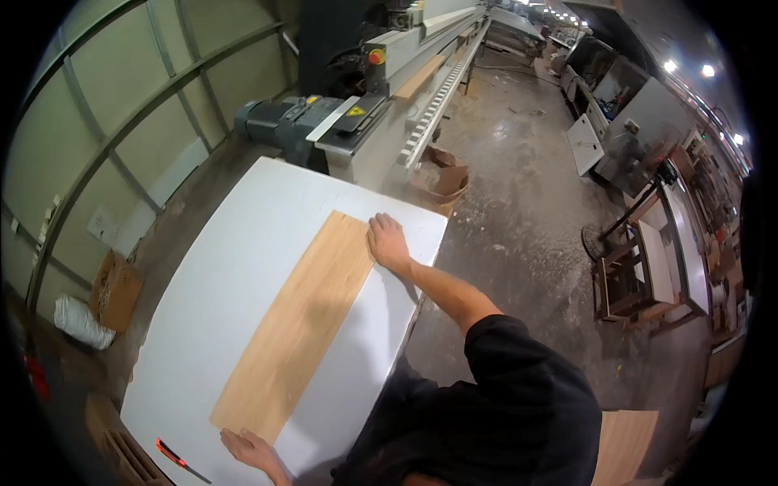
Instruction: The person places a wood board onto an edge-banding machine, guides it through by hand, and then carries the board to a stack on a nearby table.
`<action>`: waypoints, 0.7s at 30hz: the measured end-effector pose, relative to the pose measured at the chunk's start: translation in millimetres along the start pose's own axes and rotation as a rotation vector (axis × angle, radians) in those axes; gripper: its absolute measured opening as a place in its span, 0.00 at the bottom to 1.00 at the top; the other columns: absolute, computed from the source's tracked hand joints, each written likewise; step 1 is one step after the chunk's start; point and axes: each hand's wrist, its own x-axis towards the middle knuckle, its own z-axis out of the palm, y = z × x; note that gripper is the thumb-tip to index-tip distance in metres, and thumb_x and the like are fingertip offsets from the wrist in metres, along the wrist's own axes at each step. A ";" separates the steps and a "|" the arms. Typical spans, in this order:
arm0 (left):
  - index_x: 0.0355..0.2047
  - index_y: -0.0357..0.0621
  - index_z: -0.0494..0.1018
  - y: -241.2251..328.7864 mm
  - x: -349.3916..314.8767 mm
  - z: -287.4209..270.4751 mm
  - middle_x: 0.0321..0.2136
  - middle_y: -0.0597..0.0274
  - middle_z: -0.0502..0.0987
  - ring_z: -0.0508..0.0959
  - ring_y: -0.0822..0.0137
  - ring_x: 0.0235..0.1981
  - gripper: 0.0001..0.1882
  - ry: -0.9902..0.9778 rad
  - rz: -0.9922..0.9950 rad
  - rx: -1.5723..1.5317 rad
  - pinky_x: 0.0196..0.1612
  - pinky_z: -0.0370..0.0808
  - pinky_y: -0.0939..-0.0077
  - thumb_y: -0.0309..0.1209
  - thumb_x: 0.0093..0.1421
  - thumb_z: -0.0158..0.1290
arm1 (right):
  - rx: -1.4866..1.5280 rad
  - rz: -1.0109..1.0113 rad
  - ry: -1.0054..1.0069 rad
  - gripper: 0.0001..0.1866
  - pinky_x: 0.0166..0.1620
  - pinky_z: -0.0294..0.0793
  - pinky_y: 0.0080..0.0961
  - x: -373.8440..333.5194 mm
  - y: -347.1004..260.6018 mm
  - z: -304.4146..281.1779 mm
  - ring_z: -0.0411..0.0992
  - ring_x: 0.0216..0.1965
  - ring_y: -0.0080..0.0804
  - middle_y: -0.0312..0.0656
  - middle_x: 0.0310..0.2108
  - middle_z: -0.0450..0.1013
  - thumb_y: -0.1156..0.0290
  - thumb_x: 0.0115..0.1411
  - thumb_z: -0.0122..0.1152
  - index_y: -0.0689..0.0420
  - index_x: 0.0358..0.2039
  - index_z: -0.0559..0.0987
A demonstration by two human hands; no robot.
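Note:
A long, light wood-grain board (296,320) lies flat and slanting on a white table (235,235). My right hand (389,241) rests palm down at the board's far right corner. Its fingers stretch out along the edge, and the thumb side touches the board. At the near end, my left hand (250,449) lies with extended fingers against the board's edge; part of its palm side is hidden. An orange and black utility knife (180,458) sits on the tabletop to the left of that hand.
Beyond the table stands a long machine (356,134) with a motor (279,121) and a red button. A cardboard box (116,290) and a white bundle (81,320) are on the left floor. A wooden stand (644,271) is at right, another board (626,445) at lower right.

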 end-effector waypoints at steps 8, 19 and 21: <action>0.53 0.22 0.64 13.2 7.5 -3.6 0.54 0.30 0.65 0.62 0.38 0.58 0.25 -0.010 0.039 0.082 0.62 0.57 0.53 0.33 0.62 0.47 | -0.031 0.018 0.048 0.18 0.58 0.59 0.44 -0.2 3.1 -1.5 0.61 0.57 0.51 0.54 0.52 0.66 0.67 0.61 0.47 0.64 0.48 0.70; 0.52 0.20 0.63 19.6 9.5 -10.6 0.54 0.27 0.64 0.62 0.35 0.57 0.25 -0.020 0.003 -0.002 0.61 0.57 0.49 0.30 0.61 0.46 | -0.018 0.053 -0.041 0.20 0.60 0.58 0.45 0.0 -1.0 -5.7 0.59 0.59 0.52 0.54 0.55 0.65 0.67 0.60 0.47 0.62 0.50 0.70; 0.52 0.20 0.63 21.8 9.7 -10.4 0.54 0.27 0.64 0.62 0.35 0.57 0.24 -0.018 0.002 0.005 0.61 0.57 0.49 0.30 0.61 0.46 | -0.041 0.025 0.008 0.18 0.59 0.59 0.44 0.2 2.1 -1.4 0.61 0.58 0.52 0.53 0.53 0.65 0.67 0.60 0.48 0.63 0.49 0.70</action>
